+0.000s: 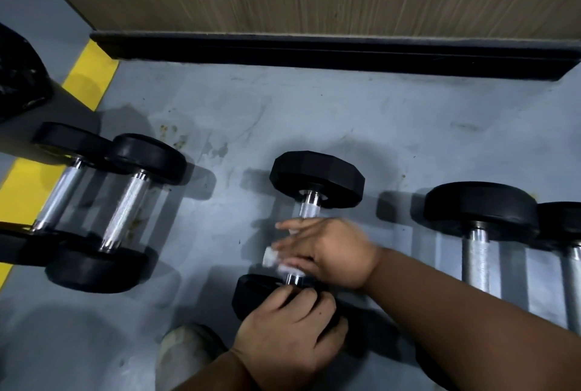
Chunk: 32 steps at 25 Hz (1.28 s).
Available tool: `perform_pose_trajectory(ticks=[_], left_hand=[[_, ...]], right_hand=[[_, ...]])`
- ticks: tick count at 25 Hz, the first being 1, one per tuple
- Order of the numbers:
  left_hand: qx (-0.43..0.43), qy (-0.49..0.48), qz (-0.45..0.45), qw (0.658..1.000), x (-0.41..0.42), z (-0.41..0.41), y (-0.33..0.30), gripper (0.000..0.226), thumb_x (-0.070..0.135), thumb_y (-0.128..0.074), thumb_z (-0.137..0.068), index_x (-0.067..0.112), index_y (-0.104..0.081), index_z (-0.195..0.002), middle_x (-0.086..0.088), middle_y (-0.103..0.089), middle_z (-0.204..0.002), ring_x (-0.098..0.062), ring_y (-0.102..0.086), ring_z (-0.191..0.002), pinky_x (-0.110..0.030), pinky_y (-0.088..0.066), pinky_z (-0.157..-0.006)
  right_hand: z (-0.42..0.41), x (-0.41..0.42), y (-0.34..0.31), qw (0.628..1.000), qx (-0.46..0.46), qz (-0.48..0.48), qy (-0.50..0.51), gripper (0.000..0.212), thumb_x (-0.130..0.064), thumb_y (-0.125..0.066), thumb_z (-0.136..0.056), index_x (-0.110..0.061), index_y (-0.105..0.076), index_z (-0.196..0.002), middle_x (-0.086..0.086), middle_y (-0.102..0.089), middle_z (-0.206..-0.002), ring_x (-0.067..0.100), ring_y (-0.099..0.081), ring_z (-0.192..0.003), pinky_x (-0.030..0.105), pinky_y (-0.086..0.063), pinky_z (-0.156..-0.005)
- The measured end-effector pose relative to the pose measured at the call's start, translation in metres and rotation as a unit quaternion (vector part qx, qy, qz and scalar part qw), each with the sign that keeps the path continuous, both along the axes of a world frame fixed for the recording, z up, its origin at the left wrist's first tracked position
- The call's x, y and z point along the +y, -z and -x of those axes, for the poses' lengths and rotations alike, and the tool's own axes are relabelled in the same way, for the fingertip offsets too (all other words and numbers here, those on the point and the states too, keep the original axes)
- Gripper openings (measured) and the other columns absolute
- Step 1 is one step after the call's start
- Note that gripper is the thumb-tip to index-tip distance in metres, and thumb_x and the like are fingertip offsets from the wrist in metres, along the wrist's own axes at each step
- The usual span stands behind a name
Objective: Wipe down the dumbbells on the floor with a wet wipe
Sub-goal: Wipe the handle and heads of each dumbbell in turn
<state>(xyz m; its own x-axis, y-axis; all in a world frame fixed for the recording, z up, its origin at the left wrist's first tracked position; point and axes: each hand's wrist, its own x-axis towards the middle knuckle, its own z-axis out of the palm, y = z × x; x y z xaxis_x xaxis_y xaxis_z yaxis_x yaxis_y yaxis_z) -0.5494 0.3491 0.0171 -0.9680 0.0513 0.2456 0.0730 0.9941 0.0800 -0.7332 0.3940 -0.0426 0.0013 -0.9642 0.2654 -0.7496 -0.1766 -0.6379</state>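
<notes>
A black dumbbell [317, 178] with a chrome handle lies on the grey floor in the middle of the view. My right hand [333, 249] lies over its handle, fingers wrapped round a white wet wipe [275, 260] pressed on the bar. My left hand [289, 332] grips the near black head of the same dumbbell, covering most of it. The middle of the handle is hidden under my right hand, which is blurred.
Two dumbbells [125, 211] lie side by side at the left, partly on a yellow floor stripe [88, 73]. Two larger dumbbells [481, 227] lie at the right. A black skirting [314, 51] under a wooden wall runs behind. A shoe [185, 356] shows at the bottom. A black bag [19, 73] sits far left.
</notes>
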Motion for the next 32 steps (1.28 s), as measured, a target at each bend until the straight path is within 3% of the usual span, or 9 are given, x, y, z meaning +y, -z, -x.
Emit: perform_pose_trajectory(ticks=[4, 10, 12, 16, 19, 22, 27, 29, 32], left_hand=[[0.002, 0.005, 0.002, 1.0, -0.001, -0.003, -0.002, 0.014, 0.027, -0.07, -0.086, 0.028, -0.071, -0.1, -0.006, -0.07, -0.096, -0.025, -0.062, -0.077, -0.031, -0.05, -0.071], [0.013, -0.002, -0.012, 1.0, -0.001, 0.001, -0.003, 0.01, 0.028, -0.072, -0.087, 0.029, -0.072, -0.097, -0.004, -0.07, -0.093, -0.024, -0.061, -0.073, -0.031, -0.05, -0.067], [0.01, 0.006, -0.005, 1.0, 0.001, 0.0, -0.002, 0.012, 0.027, -0.071, -0.087, 0.028, -0.071, -0.099, -0.005, -0.07, -0.096, -0.025, -0.061, -0.075, -0.032, -0.05, -0.069], [0.004, 0.008, 0.01, 1.0, 0.002, -0.003, -0.002, 0.011, 0.024, -0.067, -0.089, 0.026, -0.071, -0.1, -0.006, -0.069, -0.098, -0.026, -0.06, -0.079, -0.033, -0.048, -0.07], [0.0, 0.005, -0.003, 1.0, 0.003, -0.003, -0.002, 0.013, 0.025, -0.068, -0.088, 0.027, -0.072, -0.101, -0.006, -0.07, -0.097, -0.026, -0.061, -0.078, -0.032, -0.048, -0.07], [-0.003, 0.007, 0.002, 1.0, 0.006, -0.002, -0.002, 0.012, 0.026, -0.069, -0.088, 0.026, -0.073, -0.1, -0.006, -0.07, -0.098, -0.026, -0.061, -0.078, -0.033, -0.049, -0.07], [-0.006, 0.022, 0.012, 1.0, 0.005, -0.003, -0.006, 0.011, 0.028, -0.066, -0.093, 0.024, -0.072, -0.102, -0.007, -0.07, -0.099, -0.027, -0.062, -0.078, -0.035, -0.051, -0.07], [-0.007, 0.01, 0.007, 1.0, 0.006, -0.002, -0.005, 0.011, 0.028, -0.065, -0.093, 0.025, -0.073, -0.101, -0.006, -0.07, -0.096, -0.027, -0.062, -0.077, -0.034, -0.051, -0.069], [0.001, 0.002, 0.004, 1.0, 0.008, 0.0, -0.005, 0.011, 0.025, -0.066, -0.092, 0.025, -0.074, -0.1, -0.006, -0.07, -0.094, -0.026, -0.062, -0.075, -0.035, -0.051, -0.067]], right_hand=[[0.012, -0.002, 0.007, 0.991, 0.039, 0.075, 0.104, 0.019, -0.024, -0.065, -0.097, -0.017, -0.079, -0.107, -0.01, -0.073, -0.123, 0.014, -0.059, -0.131, 0.033, -0.057, -0.096], [-0.017, 0.017, 0.018, 0.994, 0.025, 0.083, 0.068, 0.021, -0.013, -0.069, -0.096, -0.013, -0.075, -0.116, -0.001, -0.072, -0.124, 0.02, -0.06, -0.129, 0.037, -0.053, -0.103], [-0.003, 0.005, 0.01, 0.996, 0.034, 0.067, 0.054, 0.023, -0.015, -0.069, -0.095, -0.015, -0.076, -0.117, -0.001, -0.075, -0.119, 0.016, -0.066, -0.12, 0.035, -0.055, -0.1], [0.011, -0.01, 0.0, 0.988, -0.019, 0.052, 0.144, 0.027, -0.026, -0.057, -0.098, -0.015, -0.08, -0.106, -0.002, -0.077, -0.109, 0.014, -0.068, -0.114, 0.035, -0.056, -0.096], [-0.022, 0.011, 0.003, 0.996, -0.04, 0.051, 0.067, 0.02, -0.022, -0.062, -0.099, -0.013, -0.078, -0.109, -0.002, -0.076, -0.111, 0.017, -0.065, -0.118, 0.033, -0.051, -0.104], [-0.007, 0.007, 0.001, 0.999, -0.037, 0.032, 0.016, 0.02, -0.024, -0.065, -0.099, -0.015, -0.077, -0.111, -0.004, -0.076, -0.11, 0.015, -0.066, -0.116, 0.035, -0.054, -0.098], [0.01, -0.01, 0.001, 0.99, -0.061, 0.024, 0.124, 0.026, -0.029, -0.059, -0.097, -0.016, -0.079, -0.107, -0.003, -0.076, -0.111, 0.014, -0.064, -0.12, 0.037, -0.053, -0.101], [-0.008, 0.006, 0.001, 0.995, -0.06, 0.025, 0.079, 0.023, -0.026, -0.06, -0.098, -0.017, -0.078, -0.108, -0.004, -0.076, -0.113, 0.015, -0.061, -0.123, 0.032, -0.047, -0.109], [-0.01, 0.014, -0.002, 0.998, -0.063, 0.014, -0.009, 0.019, -0.022, -0.067, -0.097, -0.016, -0.078, -0.111, -0.008, -0.075, -0.117, 0.014, -0.062, -0.125, 0.034, -0.05, -0.105]])
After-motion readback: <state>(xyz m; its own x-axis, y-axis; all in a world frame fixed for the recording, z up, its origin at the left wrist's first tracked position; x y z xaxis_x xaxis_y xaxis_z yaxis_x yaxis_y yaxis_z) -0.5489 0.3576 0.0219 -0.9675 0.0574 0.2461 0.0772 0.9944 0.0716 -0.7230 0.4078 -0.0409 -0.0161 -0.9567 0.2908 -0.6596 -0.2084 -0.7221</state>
